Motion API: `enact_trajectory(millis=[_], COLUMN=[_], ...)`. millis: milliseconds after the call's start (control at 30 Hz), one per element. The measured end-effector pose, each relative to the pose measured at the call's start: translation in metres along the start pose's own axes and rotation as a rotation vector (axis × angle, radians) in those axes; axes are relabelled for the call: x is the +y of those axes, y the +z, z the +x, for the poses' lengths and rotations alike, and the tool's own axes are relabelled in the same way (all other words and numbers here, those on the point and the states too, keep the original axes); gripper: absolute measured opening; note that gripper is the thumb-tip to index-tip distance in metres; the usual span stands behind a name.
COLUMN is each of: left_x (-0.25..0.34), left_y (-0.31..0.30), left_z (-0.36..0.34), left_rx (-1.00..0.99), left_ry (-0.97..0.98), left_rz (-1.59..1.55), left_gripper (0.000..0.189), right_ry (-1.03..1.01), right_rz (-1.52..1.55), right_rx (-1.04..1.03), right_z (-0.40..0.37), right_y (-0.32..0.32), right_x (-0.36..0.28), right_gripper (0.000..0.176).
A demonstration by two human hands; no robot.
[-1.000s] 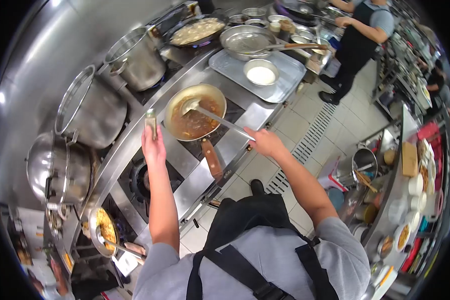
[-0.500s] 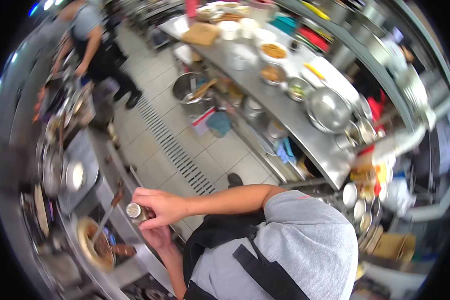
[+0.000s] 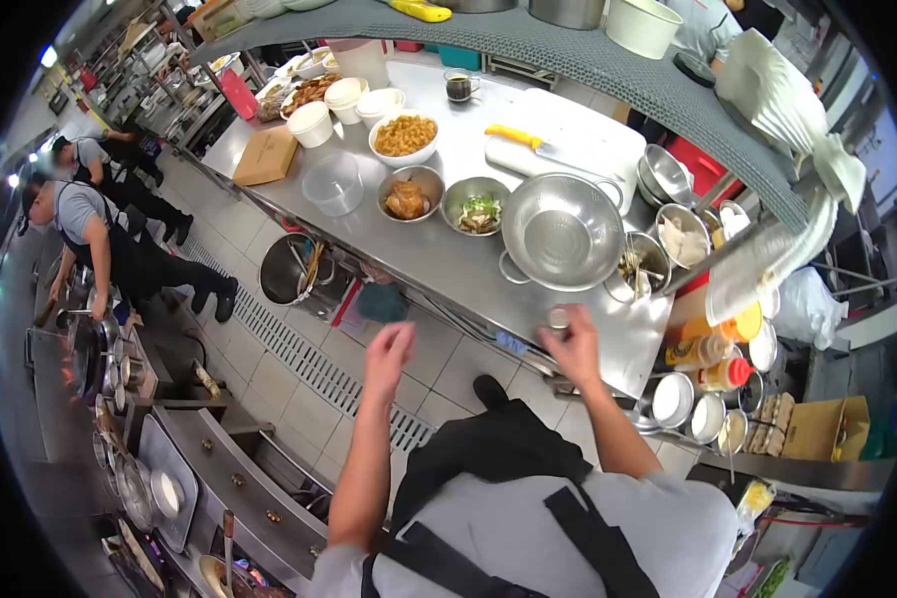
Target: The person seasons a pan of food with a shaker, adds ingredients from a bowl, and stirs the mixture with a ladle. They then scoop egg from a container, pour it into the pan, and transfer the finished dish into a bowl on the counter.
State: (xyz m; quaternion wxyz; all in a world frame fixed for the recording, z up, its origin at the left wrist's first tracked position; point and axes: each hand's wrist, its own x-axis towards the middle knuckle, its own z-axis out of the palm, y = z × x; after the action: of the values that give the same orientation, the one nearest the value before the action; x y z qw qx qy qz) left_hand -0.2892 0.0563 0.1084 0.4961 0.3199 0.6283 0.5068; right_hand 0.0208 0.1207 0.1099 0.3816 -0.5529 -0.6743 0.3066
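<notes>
My right hand (image 3: 575, 351) is wrapped round a small jar (image 3: 558, 318) with a round top, at the front edge of the steel counter (image 3: 523, 309). My left hand (image 3: 391, 351) is raised over the floor to the left, its fingers curled together; whatever they may hold is hidden. Beyond my right hand, a large steel colander (image 3: 562, 231) rests on the counter. Left of it are a bowl with chopped greens (image 3: 476, 207) and a bowl of brown food (image 3: 409, 195).
Two co-workers (image 3: 95, 234) stand on the left along the stoves. A yellow-handled knife (image 3: 516, 135) lies on a white board. The floor holds a large pot (image 3: 287, 269) and a drain grate (image 3: 269, 334). Sauce bottles (image 3: 723, 374) are at right.
The view has turned from the stove towards the counter. My hands have parted; my right hand has carried the jar to the counter's edge. A second co-worker is now visible at the left.
</notes>
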Motion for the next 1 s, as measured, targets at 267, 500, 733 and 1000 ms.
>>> enact_trajectory(millis=[267,500,733,1000], left_x=[0.009,-0.029,-0.035,0.029], left_y=[0.128,0.092,-0.043,-0.160], left_z=[0.217,0.186,-0.034,-0.328], left_rx=[0.206,0.153,0.555,1.509], left_ry=[-0.160,-0.040,-0.089,0.121], left_rz=[0.124,-0.011,-0.147,-0.277], left_gripper=[0.034,0.016,0.014,0.013], right_ry=[0.204,-0.017,-0.357,-1.014], right_rz=[-0.223,-0.141,0.340,0.391], right_rx=[0.260,0.155,-0.370,-1.092], right_z=[0.006,-0.006,0.038,-0.004], right_y=[-0.038,-0.068,0.032,0.243], right_x=[0.081,-0.010,-0.093,-0.264], right_gripper=[0.072,0.036,0.022,0.026])
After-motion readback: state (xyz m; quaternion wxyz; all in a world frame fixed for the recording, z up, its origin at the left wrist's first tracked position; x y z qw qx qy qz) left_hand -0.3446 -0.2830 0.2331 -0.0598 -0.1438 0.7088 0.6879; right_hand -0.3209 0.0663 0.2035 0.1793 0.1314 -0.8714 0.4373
